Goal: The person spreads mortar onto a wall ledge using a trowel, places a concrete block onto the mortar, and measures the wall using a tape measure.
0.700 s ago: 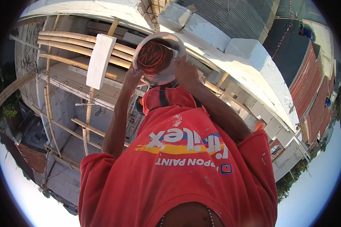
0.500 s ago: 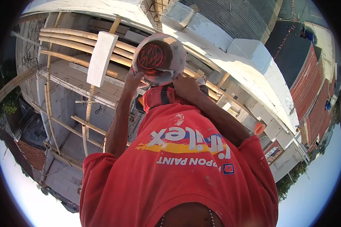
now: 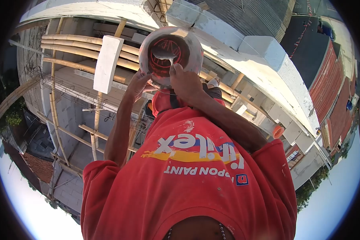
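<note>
A round bucket (image 3: 195,50), smeared grey and white, is held in front of me with its mouth facing me. Its inner bottom shows reddish lines through dark residue. My left hand (image 3: 139,85) grips the bucket's lower left rim, with the fingers partly hidden. Closed around the handle of a trowel (image 3: 162,53), my right hand (image 3: 185,83) is at the bucket's lower right edge. The trowel's grey blade is inside the bucket's mouth, pointing left.
Bamboo poles (image 3: 72,42) run beneath me on the left, with a white block (image 3: 108,64) lying across them. A pale wall top (image 3: 224,56) stretches to the right. An orange container (image 3: 278,131) sits lower right, and a drop shows at left.
My right hand has moved left and over the rim, bringing the trowel blade across the bucket's mouth. The bucket has shifted slightly, and my left hand still grips it.
</note>
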`<move>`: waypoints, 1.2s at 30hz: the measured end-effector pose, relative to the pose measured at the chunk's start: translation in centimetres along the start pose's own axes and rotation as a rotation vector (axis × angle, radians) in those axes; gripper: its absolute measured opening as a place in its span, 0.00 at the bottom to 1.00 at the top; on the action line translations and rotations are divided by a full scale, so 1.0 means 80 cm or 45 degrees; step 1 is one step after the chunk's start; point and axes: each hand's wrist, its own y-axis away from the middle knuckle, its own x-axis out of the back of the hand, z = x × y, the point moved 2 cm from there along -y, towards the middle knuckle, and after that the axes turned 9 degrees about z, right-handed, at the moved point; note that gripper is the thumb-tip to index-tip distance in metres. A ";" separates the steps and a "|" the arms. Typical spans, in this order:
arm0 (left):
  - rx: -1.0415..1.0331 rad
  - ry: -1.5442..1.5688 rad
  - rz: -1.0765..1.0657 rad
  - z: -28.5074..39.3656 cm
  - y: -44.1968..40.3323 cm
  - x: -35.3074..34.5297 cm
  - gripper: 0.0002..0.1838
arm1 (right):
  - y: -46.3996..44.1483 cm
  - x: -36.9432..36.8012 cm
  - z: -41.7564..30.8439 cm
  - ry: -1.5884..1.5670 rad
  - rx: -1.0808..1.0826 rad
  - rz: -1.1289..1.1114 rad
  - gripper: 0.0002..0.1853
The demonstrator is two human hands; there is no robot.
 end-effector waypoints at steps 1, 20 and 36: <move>0.005 -0.052 0.004 0.000 0.000 0.004 0.25 | 0.004 -0.004 0.004 0.042 0.081 -0.023 0.19; -0.016 -0.186 -0.160 0.002 0.002 -0.012 0.35 | -0.015 0.102 0.023 0.075 0.042 -0.184 0.10; -0.099 -0.141 -0.231 0.011 0.021 -0.003 0.37 | 0.035 0.098 0.020 0.245 0.247 -0.241 0.14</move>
